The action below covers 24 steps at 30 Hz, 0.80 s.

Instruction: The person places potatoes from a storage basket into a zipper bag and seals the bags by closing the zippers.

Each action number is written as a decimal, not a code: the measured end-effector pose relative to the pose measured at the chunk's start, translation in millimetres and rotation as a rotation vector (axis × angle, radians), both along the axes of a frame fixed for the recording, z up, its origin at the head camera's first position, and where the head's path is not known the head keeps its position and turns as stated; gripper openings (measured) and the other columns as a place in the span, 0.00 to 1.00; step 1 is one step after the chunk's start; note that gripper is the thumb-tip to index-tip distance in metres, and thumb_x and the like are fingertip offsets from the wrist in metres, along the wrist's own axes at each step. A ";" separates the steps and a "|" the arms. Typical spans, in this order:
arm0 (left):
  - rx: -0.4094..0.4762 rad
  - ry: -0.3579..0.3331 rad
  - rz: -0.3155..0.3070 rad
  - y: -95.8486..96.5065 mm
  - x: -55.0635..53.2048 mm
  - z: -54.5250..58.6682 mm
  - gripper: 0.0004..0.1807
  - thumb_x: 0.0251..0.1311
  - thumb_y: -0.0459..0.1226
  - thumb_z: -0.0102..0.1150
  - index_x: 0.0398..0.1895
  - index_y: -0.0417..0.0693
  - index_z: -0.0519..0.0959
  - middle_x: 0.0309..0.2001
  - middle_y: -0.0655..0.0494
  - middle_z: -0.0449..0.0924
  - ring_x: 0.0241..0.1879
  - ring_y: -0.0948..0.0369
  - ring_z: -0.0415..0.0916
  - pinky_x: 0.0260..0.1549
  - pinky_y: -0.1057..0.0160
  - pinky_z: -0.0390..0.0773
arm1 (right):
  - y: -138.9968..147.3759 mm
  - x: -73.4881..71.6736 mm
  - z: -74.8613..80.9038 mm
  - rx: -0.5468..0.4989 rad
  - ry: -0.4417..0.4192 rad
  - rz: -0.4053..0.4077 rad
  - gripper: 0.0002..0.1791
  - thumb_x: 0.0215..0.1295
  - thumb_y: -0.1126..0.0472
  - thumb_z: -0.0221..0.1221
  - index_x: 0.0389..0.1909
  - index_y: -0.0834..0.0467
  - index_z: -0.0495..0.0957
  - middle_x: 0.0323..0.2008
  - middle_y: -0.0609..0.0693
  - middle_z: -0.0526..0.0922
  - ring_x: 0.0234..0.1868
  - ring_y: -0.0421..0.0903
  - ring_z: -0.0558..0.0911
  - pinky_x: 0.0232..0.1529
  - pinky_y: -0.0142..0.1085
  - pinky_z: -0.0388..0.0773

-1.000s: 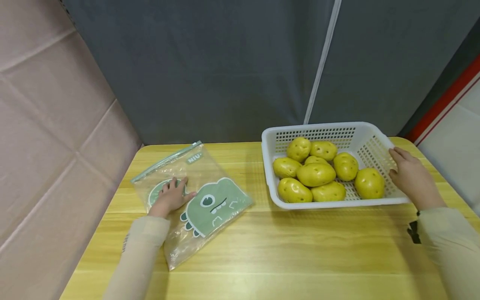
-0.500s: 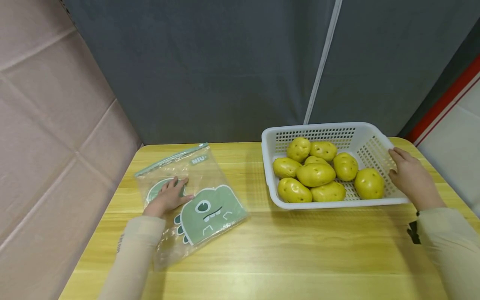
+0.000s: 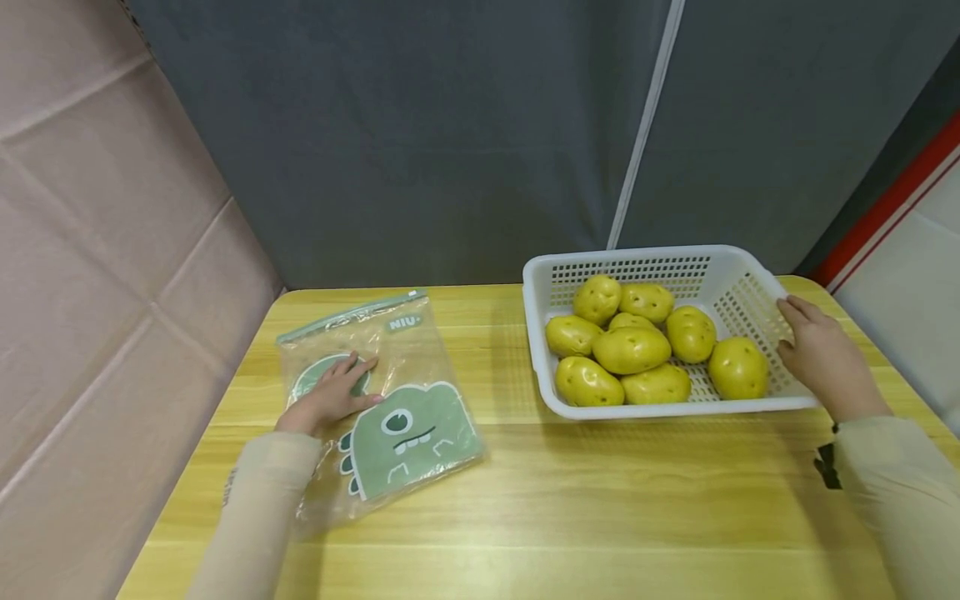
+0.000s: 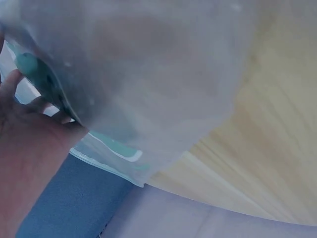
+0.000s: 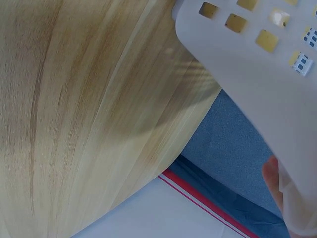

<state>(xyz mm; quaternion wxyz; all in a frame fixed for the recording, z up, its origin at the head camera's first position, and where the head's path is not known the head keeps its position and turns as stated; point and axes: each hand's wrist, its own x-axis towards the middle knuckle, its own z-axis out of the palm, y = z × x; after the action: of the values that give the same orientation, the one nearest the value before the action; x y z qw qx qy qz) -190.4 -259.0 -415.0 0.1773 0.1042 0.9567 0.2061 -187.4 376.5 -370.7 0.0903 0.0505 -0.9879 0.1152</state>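
A clear zip bag printed with a green cartoon monster lies at the left of the table. My left hand rests on its upper part with fingers spread, over a second green print. In the left wrist view, a fold of the bag covers much of the picture and partly hides the fingers. To the right stands a white plastic basket holding several yellow potatoes. My right hand grips its right rim. A fingertip shows behind the basket wall in the right wrist view.
Everything lies on a wood-grain table. A dark grey curtain hangs along its back edge. Pale padded panels stand on the left, and a white surface with a red strip on the right.
The bag has turned clockwise under my left hand, its lower part swinging left and its zip end moving right. My left hand has slid slightly left and down. Basket and right hand stay put.
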 end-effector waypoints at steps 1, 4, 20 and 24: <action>0.006 0.000 -0.006 -1.0 -0.5 -0.2 0.43 0.62 0.52 0.56 0.74 0.42 0.53 0.74 0.29 0.36 0.71 0.29 0.36 0.63 0.26 0.46 | 0.1 -0.1 0.0 0.001 0.001 0.001 0.34 0.56 0.75 0.53 0.65 0.79 0.55 0.62 0.78 0.60 0.55 0.77 0.63 0.54 0.70 0.62; 0.031 0.000 -0.025 -5.2 -1.7 -0.9 0.44 0.60 0.54 0.57 0.74 0.43 0.54 0.74 0.30 0.37 0.71 0.30 0.35 0.64 0.26 0.45 | 0.5 -0.4 -0.2 0.000 -0.002 0.000 0.34 0.56 0.75 0.53 0.65 0.79 0.55 0.62 0.78 0.60 0.55 0.77 0.63 0.54 0.70 0.62; -0.164 0.030 0.003 13.1 -3.0 19.4 0.44 0.55 0.48 0.65 0.71 0.40 0.59 0.71 0.25 0.47 0.68 0.28 0.46 0.65 0.30 0.52 | -0.9 -0.8 1.0 -0.012 -0.032 -0.023 0.35 0.57 0.74 0.53 0.66 0.77 0.54 0.64 0.77 0.58 0.57 0.77 0.62 0.57 0.70 0.60; -0.219 0.027 0.055 19.9 -1.2 24.4 0.46 0.53 0.46 0.67 0.70 0.35 0.57 0.67 0.20 0.51 0.65 0.25 0.50 0.63 0.32 0.59 | -1.0 -0.4 1.4 -0.010 -0.039 -0.032 0.35 0.57 0.74 0.52 0.67 0.77 0.54 0.64 0.77 0.58 0.57 0.77 0.61 0.57 0.71 0.60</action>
<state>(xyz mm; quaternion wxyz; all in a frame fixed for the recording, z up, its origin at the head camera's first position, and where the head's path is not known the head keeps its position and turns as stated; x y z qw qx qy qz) -191.6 -239.1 -390.6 0.1690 0.0609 0.9783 0.1035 -187.8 375.5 -369.3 0.0733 0.0319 -0.9896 0.1196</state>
